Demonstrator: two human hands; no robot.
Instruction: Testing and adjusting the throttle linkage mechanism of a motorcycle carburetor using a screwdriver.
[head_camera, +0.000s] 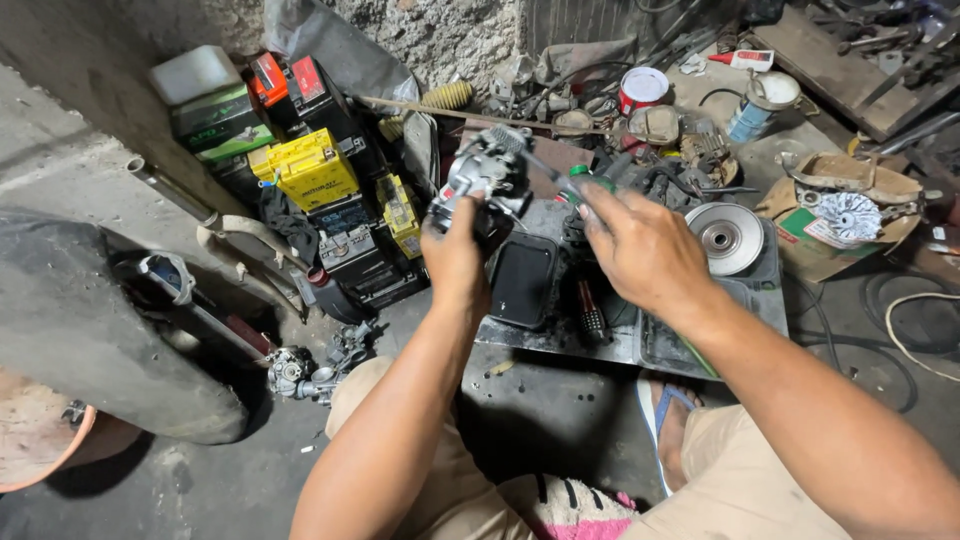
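Head view, looking down past both forearms. Left hand (455, 250) clamped around a small grey metal carburettor (485, 180), held up off the floor, lumpy cast body with bright edges and dark greasy recesses. Right hand (640, 250) closed on a green-handled screwdriver (575, 185), shaft angled leftward toward the carburettor's near side; tip contact too small to confirm. Hands near each other, not touching.

Just below and between the hands: a shallow metal tray (560, 340), oil-blackened, carrying a dark rectangular cover (522, 280) and a ribbed black grip-like part (590, 315). Just right of the right hand: a bright machined pulley disc (728, 238), smooth and round. Left of the left hand: a stack of boxy batteries (315, 170), yellow, black and red plastic. Farther beyond the right hand: a finned silver rotor (850, 215) on torn cardboard. Near the left elbow: a worn dark tyre (90, 330), matte rubber.

Likely risks, judged from this pose: driver tip slipping from a screw head and skating across soft cast metal or into the left thumb, caused by the one-handed, unsupported hold; a loosened small screw dropping into the cluttered, grimy tray or onto rough concrete and vanishing; greasy fingers letting the body twist.
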